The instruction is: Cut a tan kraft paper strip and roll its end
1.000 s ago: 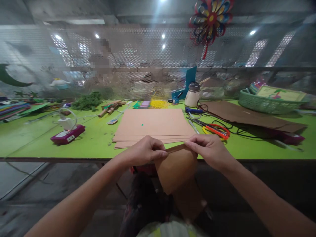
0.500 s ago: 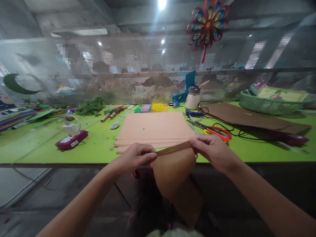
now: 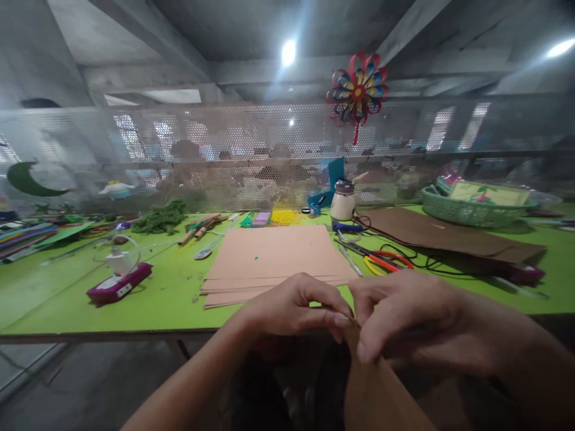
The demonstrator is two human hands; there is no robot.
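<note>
A strip of brown paper (image 3: 377,395) hangs down from my two hands, in front of the table's near edge. My left hand (image 3: 305,305) pinches its upper edge between thumb and fingers. Right beside it, my right hand (image 3: 404,317) grips the same paper with the thumb lying over it. Part of the paper's upper edge is hidden by my fingers. Beyond my hands, a stack of light brown paper sheets (image 3: 274,254) lies on the green table (image 3: 175,299).
Right of the stack lie scissors with orange handles (image 3: 389,260), a blue-handled tool (image 3: 348,227) and a jar (image 3: 344,202). A green basket (image 3: 476,209) stands at the back right. A purple power strip (image 3: 121,282) sits at left. A colourful paper flower (image 3: 358,91) hangs above.
My hands have come together, the left one moving right, and now hold the paper close in front of me. The paper is turned more edge-on. The view has tilted upward.
</note>
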